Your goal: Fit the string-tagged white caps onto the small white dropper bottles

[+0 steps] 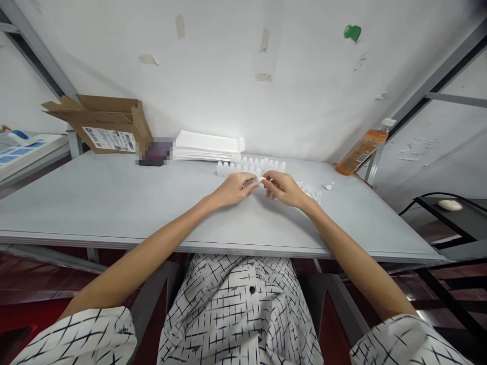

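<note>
My left hand (pixel 236 188) and my right hand (pixel 282 187) meet fingertip to fingertip just above the table. Between them is a small whitish, translucent piece (pixel 260 179), mostly covered by the fingers. The left fingers close round it from one side, and the right thumb and forefinger pinch at its other end. Just behind the hands stand rows of small white translucent, round-topped pieces (pixel 251 165). Partly hidden by my right hand, a loose heap of thin white bits (pixel 311 191) lies on the table.
On the grey table (pixel 125 197), an open cardboard box (pixel 110 124) stands at the back left. Beside it are a blurred dark object (pixel 157 152) and a stack of white sheets (pixel 207 146). An orange bottle (pixel 363 149) leans at the right; white scraps (pixel 327 186) lie nearer.
</note>
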`<control>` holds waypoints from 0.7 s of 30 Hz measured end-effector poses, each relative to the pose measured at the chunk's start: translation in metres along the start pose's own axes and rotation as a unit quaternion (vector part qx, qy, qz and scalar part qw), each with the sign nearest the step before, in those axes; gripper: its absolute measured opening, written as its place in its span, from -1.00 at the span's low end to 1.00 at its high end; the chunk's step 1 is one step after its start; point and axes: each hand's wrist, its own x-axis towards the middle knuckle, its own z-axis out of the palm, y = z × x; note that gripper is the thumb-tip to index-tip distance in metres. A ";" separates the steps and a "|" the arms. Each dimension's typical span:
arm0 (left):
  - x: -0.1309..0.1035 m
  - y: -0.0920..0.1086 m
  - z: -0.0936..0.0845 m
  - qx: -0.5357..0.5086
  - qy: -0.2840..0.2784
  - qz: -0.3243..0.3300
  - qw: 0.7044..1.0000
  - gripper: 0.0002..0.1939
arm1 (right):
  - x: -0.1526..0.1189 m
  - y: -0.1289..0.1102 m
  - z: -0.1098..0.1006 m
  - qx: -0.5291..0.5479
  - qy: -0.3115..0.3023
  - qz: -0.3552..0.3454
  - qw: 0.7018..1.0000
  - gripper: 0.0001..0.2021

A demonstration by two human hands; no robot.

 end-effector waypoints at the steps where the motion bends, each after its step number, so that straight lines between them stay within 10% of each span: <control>1: 0.000 -0.001 0.000 0.005 0.006 0.004 1.000 -0.72 | 0.000 0.000 0.000 -0.008 -0.002 0.001 1.000 -0.73; 10: -0.004 -0.004 0.002 0.039 0.057 0.051 0.996 -0.70 | -0.001 -0.004 0.000 0.006 -0.023 0.002 1.000 -0.71; 21: -0.001 0.001 -0.007 -0.345 -0.036 -0.095 0.933 -0.56 | -0.002 -0.002 -0.016 0.062 0.187 0.029 0.980 -0.79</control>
